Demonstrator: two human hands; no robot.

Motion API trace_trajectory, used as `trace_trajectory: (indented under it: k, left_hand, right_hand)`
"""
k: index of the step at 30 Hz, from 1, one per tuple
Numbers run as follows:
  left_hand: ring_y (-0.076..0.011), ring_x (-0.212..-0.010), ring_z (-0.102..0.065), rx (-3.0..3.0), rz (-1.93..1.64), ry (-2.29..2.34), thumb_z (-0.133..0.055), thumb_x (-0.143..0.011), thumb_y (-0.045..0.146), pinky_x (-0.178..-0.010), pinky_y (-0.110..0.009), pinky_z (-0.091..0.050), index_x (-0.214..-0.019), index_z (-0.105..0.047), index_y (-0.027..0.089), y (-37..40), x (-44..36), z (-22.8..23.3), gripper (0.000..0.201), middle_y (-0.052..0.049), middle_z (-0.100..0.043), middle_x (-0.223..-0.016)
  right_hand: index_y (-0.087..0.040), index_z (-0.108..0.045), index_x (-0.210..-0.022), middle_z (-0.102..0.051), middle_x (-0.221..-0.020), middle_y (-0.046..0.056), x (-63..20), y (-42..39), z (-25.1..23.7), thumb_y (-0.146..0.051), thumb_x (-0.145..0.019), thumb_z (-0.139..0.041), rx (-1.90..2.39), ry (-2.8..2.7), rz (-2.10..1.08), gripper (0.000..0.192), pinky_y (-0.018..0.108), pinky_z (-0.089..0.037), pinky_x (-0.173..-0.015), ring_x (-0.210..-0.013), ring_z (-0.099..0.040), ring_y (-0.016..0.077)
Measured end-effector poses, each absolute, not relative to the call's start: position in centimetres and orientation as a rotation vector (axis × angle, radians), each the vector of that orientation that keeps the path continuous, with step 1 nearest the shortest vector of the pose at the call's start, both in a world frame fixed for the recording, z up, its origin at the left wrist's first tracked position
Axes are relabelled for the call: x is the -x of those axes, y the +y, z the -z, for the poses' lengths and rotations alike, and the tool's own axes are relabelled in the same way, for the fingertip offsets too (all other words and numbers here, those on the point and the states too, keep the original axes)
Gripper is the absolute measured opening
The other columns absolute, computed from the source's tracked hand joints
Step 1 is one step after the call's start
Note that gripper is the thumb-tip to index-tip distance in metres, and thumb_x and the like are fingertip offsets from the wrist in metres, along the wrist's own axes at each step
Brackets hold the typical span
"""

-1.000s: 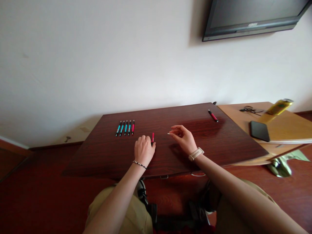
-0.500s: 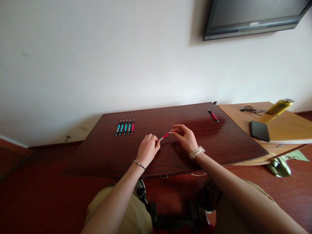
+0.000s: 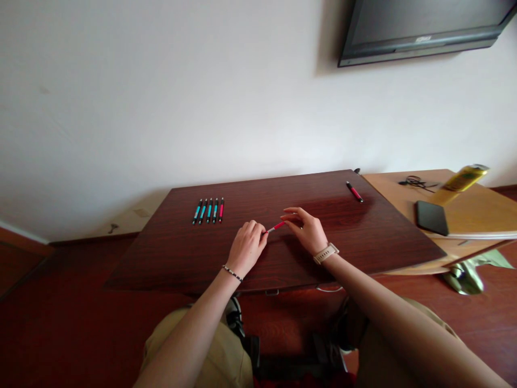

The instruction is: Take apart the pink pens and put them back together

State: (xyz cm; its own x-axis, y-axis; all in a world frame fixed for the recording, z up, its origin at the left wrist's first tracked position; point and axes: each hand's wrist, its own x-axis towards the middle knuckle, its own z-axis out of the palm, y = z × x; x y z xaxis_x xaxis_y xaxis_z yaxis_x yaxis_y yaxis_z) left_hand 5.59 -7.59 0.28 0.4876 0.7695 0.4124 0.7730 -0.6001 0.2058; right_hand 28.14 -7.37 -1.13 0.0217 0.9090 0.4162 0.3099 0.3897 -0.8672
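Head view: a red pen barrel [image 3: 277,226] spans the gap between the two hands over the dark wood table [image 3: 307,196], slanting up toward the right. It is slim and bright red, with a pale patch beside the left hand [image 3: 247,245], too small to read. That hand grips the lower end; the right hand [image 3: 306,231] pinches the upper end between narrowed thumb and finger. Blurred pale lettering on the black television [image 3: 424,29] is illegible, as are the markings on the yellow can [image 3: 463,179].
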Motion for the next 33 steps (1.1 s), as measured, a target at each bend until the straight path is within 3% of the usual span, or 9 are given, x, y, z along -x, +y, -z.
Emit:
trace_trajectory:
  k: [8, 16, 22, 26, 30, 33]
  left_hand:
    - [-0.0236, -0.091, -0.063, 2.813, 0.958, -1.541, -0.047, -0.106, 0.024, -0.085, -0.037, -0.049, -0.096, -0.058, 0.022, -7.4, -5.9, 0.9, 0.015, -0.007, -0.066, -0.096]
    - [-0.0199, -0.086, -0.068, 3.002, 1.539, -1.941, -0.051, -0.105, 0.039, -0.081, -0.032, -0.05, -0.097, -0.06, 0.022, -6.7, -6.9, 2.4, 0.021, -0.003, -0.072, -0.09]
    - [-0.0178, -0.086, -0.07, 3.099, 2.119, -2.056, -0.059, -0.099, 0.054, -0.078, -0.03, -0.054, -0.1, -0.059, 0.02, -6.9, -7.8, 2.5, 0.034, -0.007, -0.074, -0.095]
    - [-0.0153, -0.08, -0.069, 3.021, 2.359, -2.118, -0.061, -0.098, 0.051, -0.073, -0.027, -0.052, -0.103, -0.059, 0.019, -7.2, -7.9, 1.8, 0.032, -0.006, -0.074, -0.094]
    - [-0.0126, -0.075, -0.064, 2.962, 2.68, -2.018, -0.066, -0.096, 0.048, -0.069, -0.025, -0.049, -0.103, -0.062, 0.019, -7.0, -7.8, 1.1, 0.03, -0.003, -0.068, -0.086]
    - [-0.0126, -0.079, -0.065, 2.91, 2.791, -2.014, -0.071, -0.092, 0.046, -0.071, -0.025, -0.048, -0.102, -0.063, 0.019, -6.9, -7.8, 0.8, 0.03, -0.003, -0.069, -0.092]
  right_hand:
    - [-0.029, -0.063, -0.133, -0.079, -0.119, 0.004, -27.8, -8.1, 0.1, -0.026, -0.096, -0.061, 1.096, -1.569, -0.718, 0.037, 0.043, -0.06, -0.099, -0.113, -0.075, 0.0248]
    - [-0.032, -0.044, -0.157, -0.057, -0.155, 0.006, -27.3, -8.6, -0.8, -0.024, -0.096, -0.059, 0.874, -1.645, -0.842, 0.064, 0.046, -0.052, -0.114, -0.142, -0.056, 0.0259]
    - [-0.034, -0.034, -0.163, -0.045, -0.164, 0.006, -27.2, -9.1, -1.5, -0.025, -0.096, -0.059, 0.849, -1.719, -0.816, 0.072, 0.051, -0.049, -0.116, -0.147, -0.05, 0.0292]
    - [-0.033, -0.039, -0.16, -0.05, -0.16, 0.008, -28.3, -8.3, -1.2, -0.024, -0.097, -0.054, 0.96, -1.605, -0.68, 0.065, 0.049, -0.053, -0.111, -0.135, -0.06, 0.0283]
    - [-0.027, -0.055, -0.148, -0.064, -0.143, 0.011, -30.9, -6.1, 0.6, -0.025, -0.096, -0.055, 1.209, -1.492, -0.487, 0.052, 0.046, -0.058, -0.101, -0.116, -0.069, 0.0272]
    - [-0.025, -0.064, -0.139, -0.07, -0.126, 0.012, -32.7, -4.8, 2.1, -0.027, -0.093, -0.06, 1.399, -1.63, -0.364, 0.046, 0.049, -0.058, -0.098, -0.106, -0.07, 0.0284]
